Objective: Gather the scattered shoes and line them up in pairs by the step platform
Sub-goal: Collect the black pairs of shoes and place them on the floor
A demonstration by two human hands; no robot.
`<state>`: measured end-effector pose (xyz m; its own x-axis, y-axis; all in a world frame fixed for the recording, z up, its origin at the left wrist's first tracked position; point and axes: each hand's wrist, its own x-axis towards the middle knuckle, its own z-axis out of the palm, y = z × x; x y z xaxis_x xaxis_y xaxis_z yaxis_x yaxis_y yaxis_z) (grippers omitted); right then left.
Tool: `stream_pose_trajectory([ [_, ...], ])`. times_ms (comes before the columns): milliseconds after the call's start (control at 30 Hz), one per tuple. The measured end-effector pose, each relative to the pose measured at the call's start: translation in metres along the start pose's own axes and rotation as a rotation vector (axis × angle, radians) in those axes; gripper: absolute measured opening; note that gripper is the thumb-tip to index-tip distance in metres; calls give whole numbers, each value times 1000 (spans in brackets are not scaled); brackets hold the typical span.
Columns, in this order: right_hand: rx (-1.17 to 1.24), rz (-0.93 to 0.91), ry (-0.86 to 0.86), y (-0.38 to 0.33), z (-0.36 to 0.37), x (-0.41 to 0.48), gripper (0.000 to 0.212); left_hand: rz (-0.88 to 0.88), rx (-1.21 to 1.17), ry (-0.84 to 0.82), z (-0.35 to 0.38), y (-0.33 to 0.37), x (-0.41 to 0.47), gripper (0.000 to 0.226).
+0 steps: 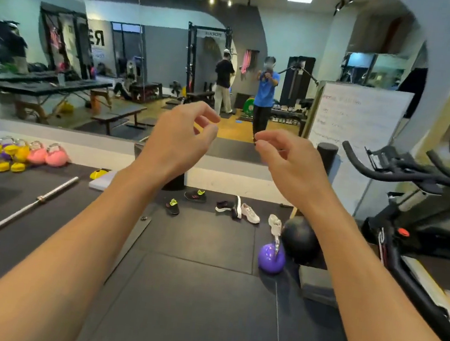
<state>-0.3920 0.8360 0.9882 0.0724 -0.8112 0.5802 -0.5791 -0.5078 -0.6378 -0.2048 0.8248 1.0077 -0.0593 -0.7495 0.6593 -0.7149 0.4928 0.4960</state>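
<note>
Several shoes lie scattered on the black mat by the mirror wall. A black shoe with a green tongue (173, 206) is on the left, a matching one (195, 195) sits behind it. A black-and-white pair (229, 206) lies further right, one shoe tipped on its side. A white sneaker (250, 213) is beside them and another white sneaker (274, 223) leans near the black ball. A pale step platform (102, 180) lies left of my left forearm. My left hand (178, 139) and my right hand (286, 160) are raised in front of me, fingers loosely curled, holding nothing.
A purple kettlebell (272, 257) and a black ball (298, 241) sit at the right. An exercise bike (410, 208) stands far right, a whiteboard (355, 120) behind it. A barbell (20, 213) lies at the left, coloured kettlebells (24, 151) along the mirror wall.
</note>
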Motion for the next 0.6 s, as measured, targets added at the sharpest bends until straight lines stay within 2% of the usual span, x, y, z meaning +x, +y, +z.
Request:
stream_pose_trajectory([
  [167,22,-22,-25,69,43,129,26,-7,-20,16,55,-69,115,16],
  [333,72,-39,-52,112,95,257,28,-57,-13,79,77,-147,217,18],
  [500,60,-88,-57,164,172,365,27,-115,-71,120,111,-257,302,26],
  [600,39,-50,-2,202,216,428,24,-129,-132,101,140,-323,355,36],
])
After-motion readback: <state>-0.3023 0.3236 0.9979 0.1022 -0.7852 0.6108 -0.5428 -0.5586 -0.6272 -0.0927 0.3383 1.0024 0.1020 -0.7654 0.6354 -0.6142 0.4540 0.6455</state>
